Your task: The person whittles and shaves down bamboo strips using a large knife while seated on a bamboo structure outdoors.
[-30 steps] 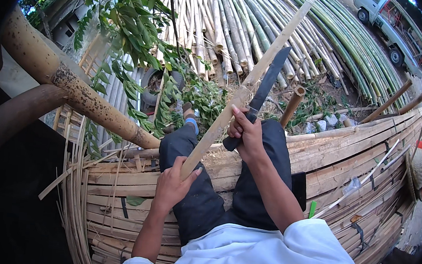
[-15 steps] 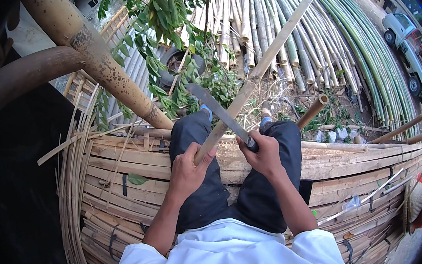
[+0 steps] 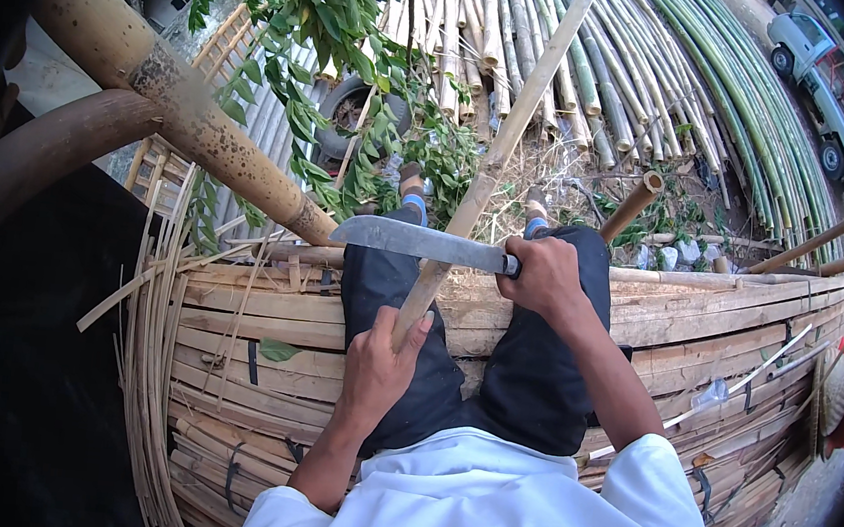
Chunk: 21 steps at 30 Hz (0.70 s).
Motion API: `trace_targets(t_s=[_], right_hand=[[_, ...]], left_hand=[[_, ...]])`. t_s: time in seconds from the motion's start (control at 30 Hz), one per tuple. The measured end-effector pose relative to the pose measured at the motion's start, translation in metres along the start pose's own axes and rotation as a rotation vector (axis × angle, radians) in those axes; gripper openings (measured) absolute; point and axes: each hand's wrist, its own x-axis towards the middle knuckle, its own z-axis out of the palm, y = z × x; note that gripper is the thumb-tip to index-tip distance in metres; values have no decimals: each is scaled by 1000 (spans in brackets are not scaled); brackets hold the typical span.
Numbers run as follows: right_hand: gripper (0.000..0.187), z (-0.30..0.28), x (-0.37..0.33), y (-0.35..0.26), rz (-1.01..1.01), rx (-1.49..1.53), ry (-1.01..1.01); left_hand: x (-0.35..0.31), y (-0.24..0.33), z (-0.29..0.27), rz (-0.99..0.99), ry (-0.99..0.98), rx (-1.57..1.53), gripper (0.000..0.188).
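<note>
Left hand [image 3: 376, 368], fingers wrapped around a bamboo strip [image 3: 497, 155]; right of the strip, right hand [image 3: 543, 276], fingers gripping a machete [image 3: 404, 238] crossing it.

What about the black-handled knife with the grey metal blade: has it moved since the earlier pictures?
Yes: the knife has swung left and down in view, its tip appearing beside the lower end of the thick, spotted tan bamboo pole.

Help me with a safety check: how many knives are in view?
1: the knife is in the right hand, crossing the bamboo strip held by the left hand. Others could be hidden.
</note>
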Motion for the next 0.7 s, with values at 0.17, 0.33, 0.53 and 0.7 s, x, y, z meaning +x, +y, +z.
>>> trace_targets(t_s=[0.17, 0.33, 0.53, 0.7], right_hand=[[13, 6, 18, 12, 131, -4, -27], [14, 11, 12, -22, -197, 96, -61], [16, 17, 29, 13, 75, 29, -107], [17, 25, 23, 10, -48, 48, -146]], left_hand=[[-10, -13, 3, -10, -10, -23, 39], [-7, -8, -1, -25, 18, 0, 38], [-8, -20, 8, -67, 21, 38, 38], [-11, -26, 14, -74, 9, 0, 39]])
